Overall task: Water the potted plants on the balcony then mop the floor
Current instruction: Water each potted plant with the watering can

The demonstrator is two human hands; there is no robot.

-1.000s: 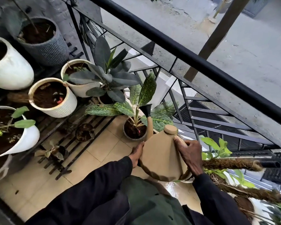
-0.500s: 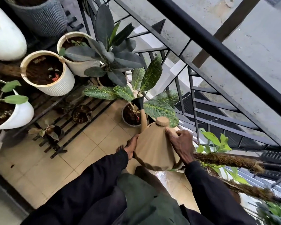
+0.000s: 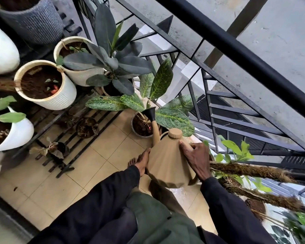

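A tan faceted watering can [image 3: 167,166] is tilted forward in front of me. Its black spout head [image 3: 151,113] hangs over the soil of a small grey pot [image 3: 133,128] that holds a plant with speckled green leaves [image 3: 171,118]. My right hand [image 3: 195,159] grips the can's handle near the round lid. My left hand [image 3: 144,160] presses flat against the can's left side. I cannot make out any water stream.
A black metal railing [image 3: 236,50] runs along the right. White ribbed pots [image 3: 60,101], a dark-leaved plant [image 3: 113,60] and a low black rack [image 3: 63,138] stand on the left. Moss poles [image 3: 245,169] stick out at lower right. The tile [image 3: 183,192] below the can looks wet.
My view has dropped and shifted toward the pots. Both hands keep the same hold, and the spout has stayed over the speckled plant's pot.
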